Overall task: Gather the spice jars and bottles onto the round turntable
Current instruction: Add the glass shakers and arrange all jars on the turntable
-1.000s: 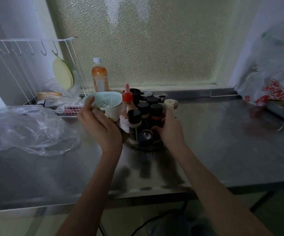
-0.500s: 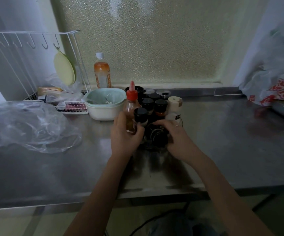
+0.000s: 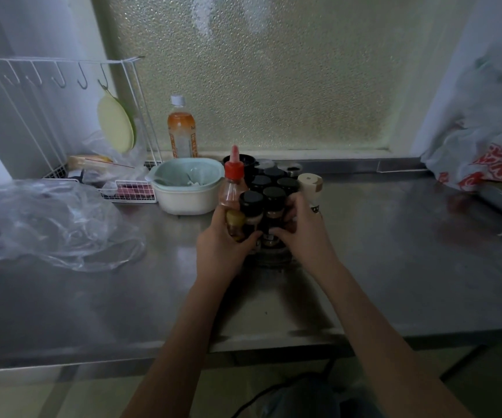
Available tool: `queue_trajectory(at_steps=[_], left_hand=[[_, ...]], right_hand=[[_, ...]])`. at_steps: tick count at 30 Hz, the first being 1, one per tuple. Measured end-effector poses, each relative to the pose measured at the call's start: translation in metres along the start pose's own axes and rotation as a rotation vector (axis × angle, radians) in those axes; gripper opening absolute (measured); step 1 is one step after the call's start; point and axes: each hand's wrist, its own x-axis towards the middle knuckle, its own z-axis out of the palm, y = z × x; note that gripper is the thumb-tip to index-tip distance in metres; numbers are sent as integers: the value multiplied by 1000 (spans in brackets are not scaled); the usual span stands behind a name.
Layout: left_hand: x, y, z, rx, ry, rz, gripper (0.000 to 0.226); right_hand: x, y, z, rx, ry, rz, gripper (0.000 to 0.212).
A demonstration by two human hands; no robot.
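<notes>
Several black-capped spice jars [image 3: 261, 185] stand packed together on the round turntable [image 3: 273, 259], whose rim shows between my wrists. A red-capped squeeze bottle [image 3: 232, 188] rises at the cluster's left and a cream-lidded shaker [image 3: 310, 185] at its right. My left hand [image 3: 222, 251] wraps the squeeze bottle and a black-capped jar [image 3: 251, 212] beside it. Around another front jar [image 3: 273, 212], the fingers of my right hand [image 3: 302, 233] are closed. An orange drink bottle [image 3: 182, 131] stands apart by the window.
A pale green bowl [image 3: 189, 188] sits just left of the cluster. Further left are a white wire rack [image 3: 62, 122] and a crumpled clear plastic bag [image 3: 50, 224]. A red-printed plastic bag [image 3: 484, 152] fills the right corner. The steel counter's front edge [image 3: 243, 348] runs below my forearms.
My left hand left the bowl's rim and came right onto the squeeze bottle and front jar. My right hand shifted around the front jars.
</notes>
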Motion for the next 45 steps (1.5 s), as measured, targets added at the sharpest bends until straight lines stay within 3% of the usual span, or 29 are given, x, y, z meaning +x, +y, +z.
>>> queue_trajectory(at_steps=[7,13,15,18,20,24,27,29,31,34,38,45], left_hand=[[-2,-2,7,25,-3,-8,47],[-11,5,8,-4,63,87,20],[-14,13,7,-109,117,108,27],[-17,25,6,-202,182,179,33],[-18,31,7,-225,186,233,31],[-20,37,9,-267,104,312,23],[-21,27,9,-280,83,413,39],[-18,17,6,-202,176,371,46],[-12,10,6,-106,273,213,41],[-6,7,11,-34,215,35,43],[-11,2,16,84,1,-7,46],[-9,-6,15,17,-31,-78,47]], right_hand=[[-7,-1,15,-179,37,8,35],[-26,-9,13,23,151,-81,19],[-40,-16,15,133,53,-144,20],[-55,-22,19,269,-192,-86,43],[-56,-21,18,289,-226,-47,50],[-54,-22,10,303,-166,-8,44],[-60,-24,5,324,7,-10,37],[-58,-18,-2,318,230,25,31],[-47,-3,-9,258,371,89,29],[-29,18,-8,54,288,163,34],[-18,23,-1,-71,251,139,38],[-9,26,-12,-119,177,196,34]])
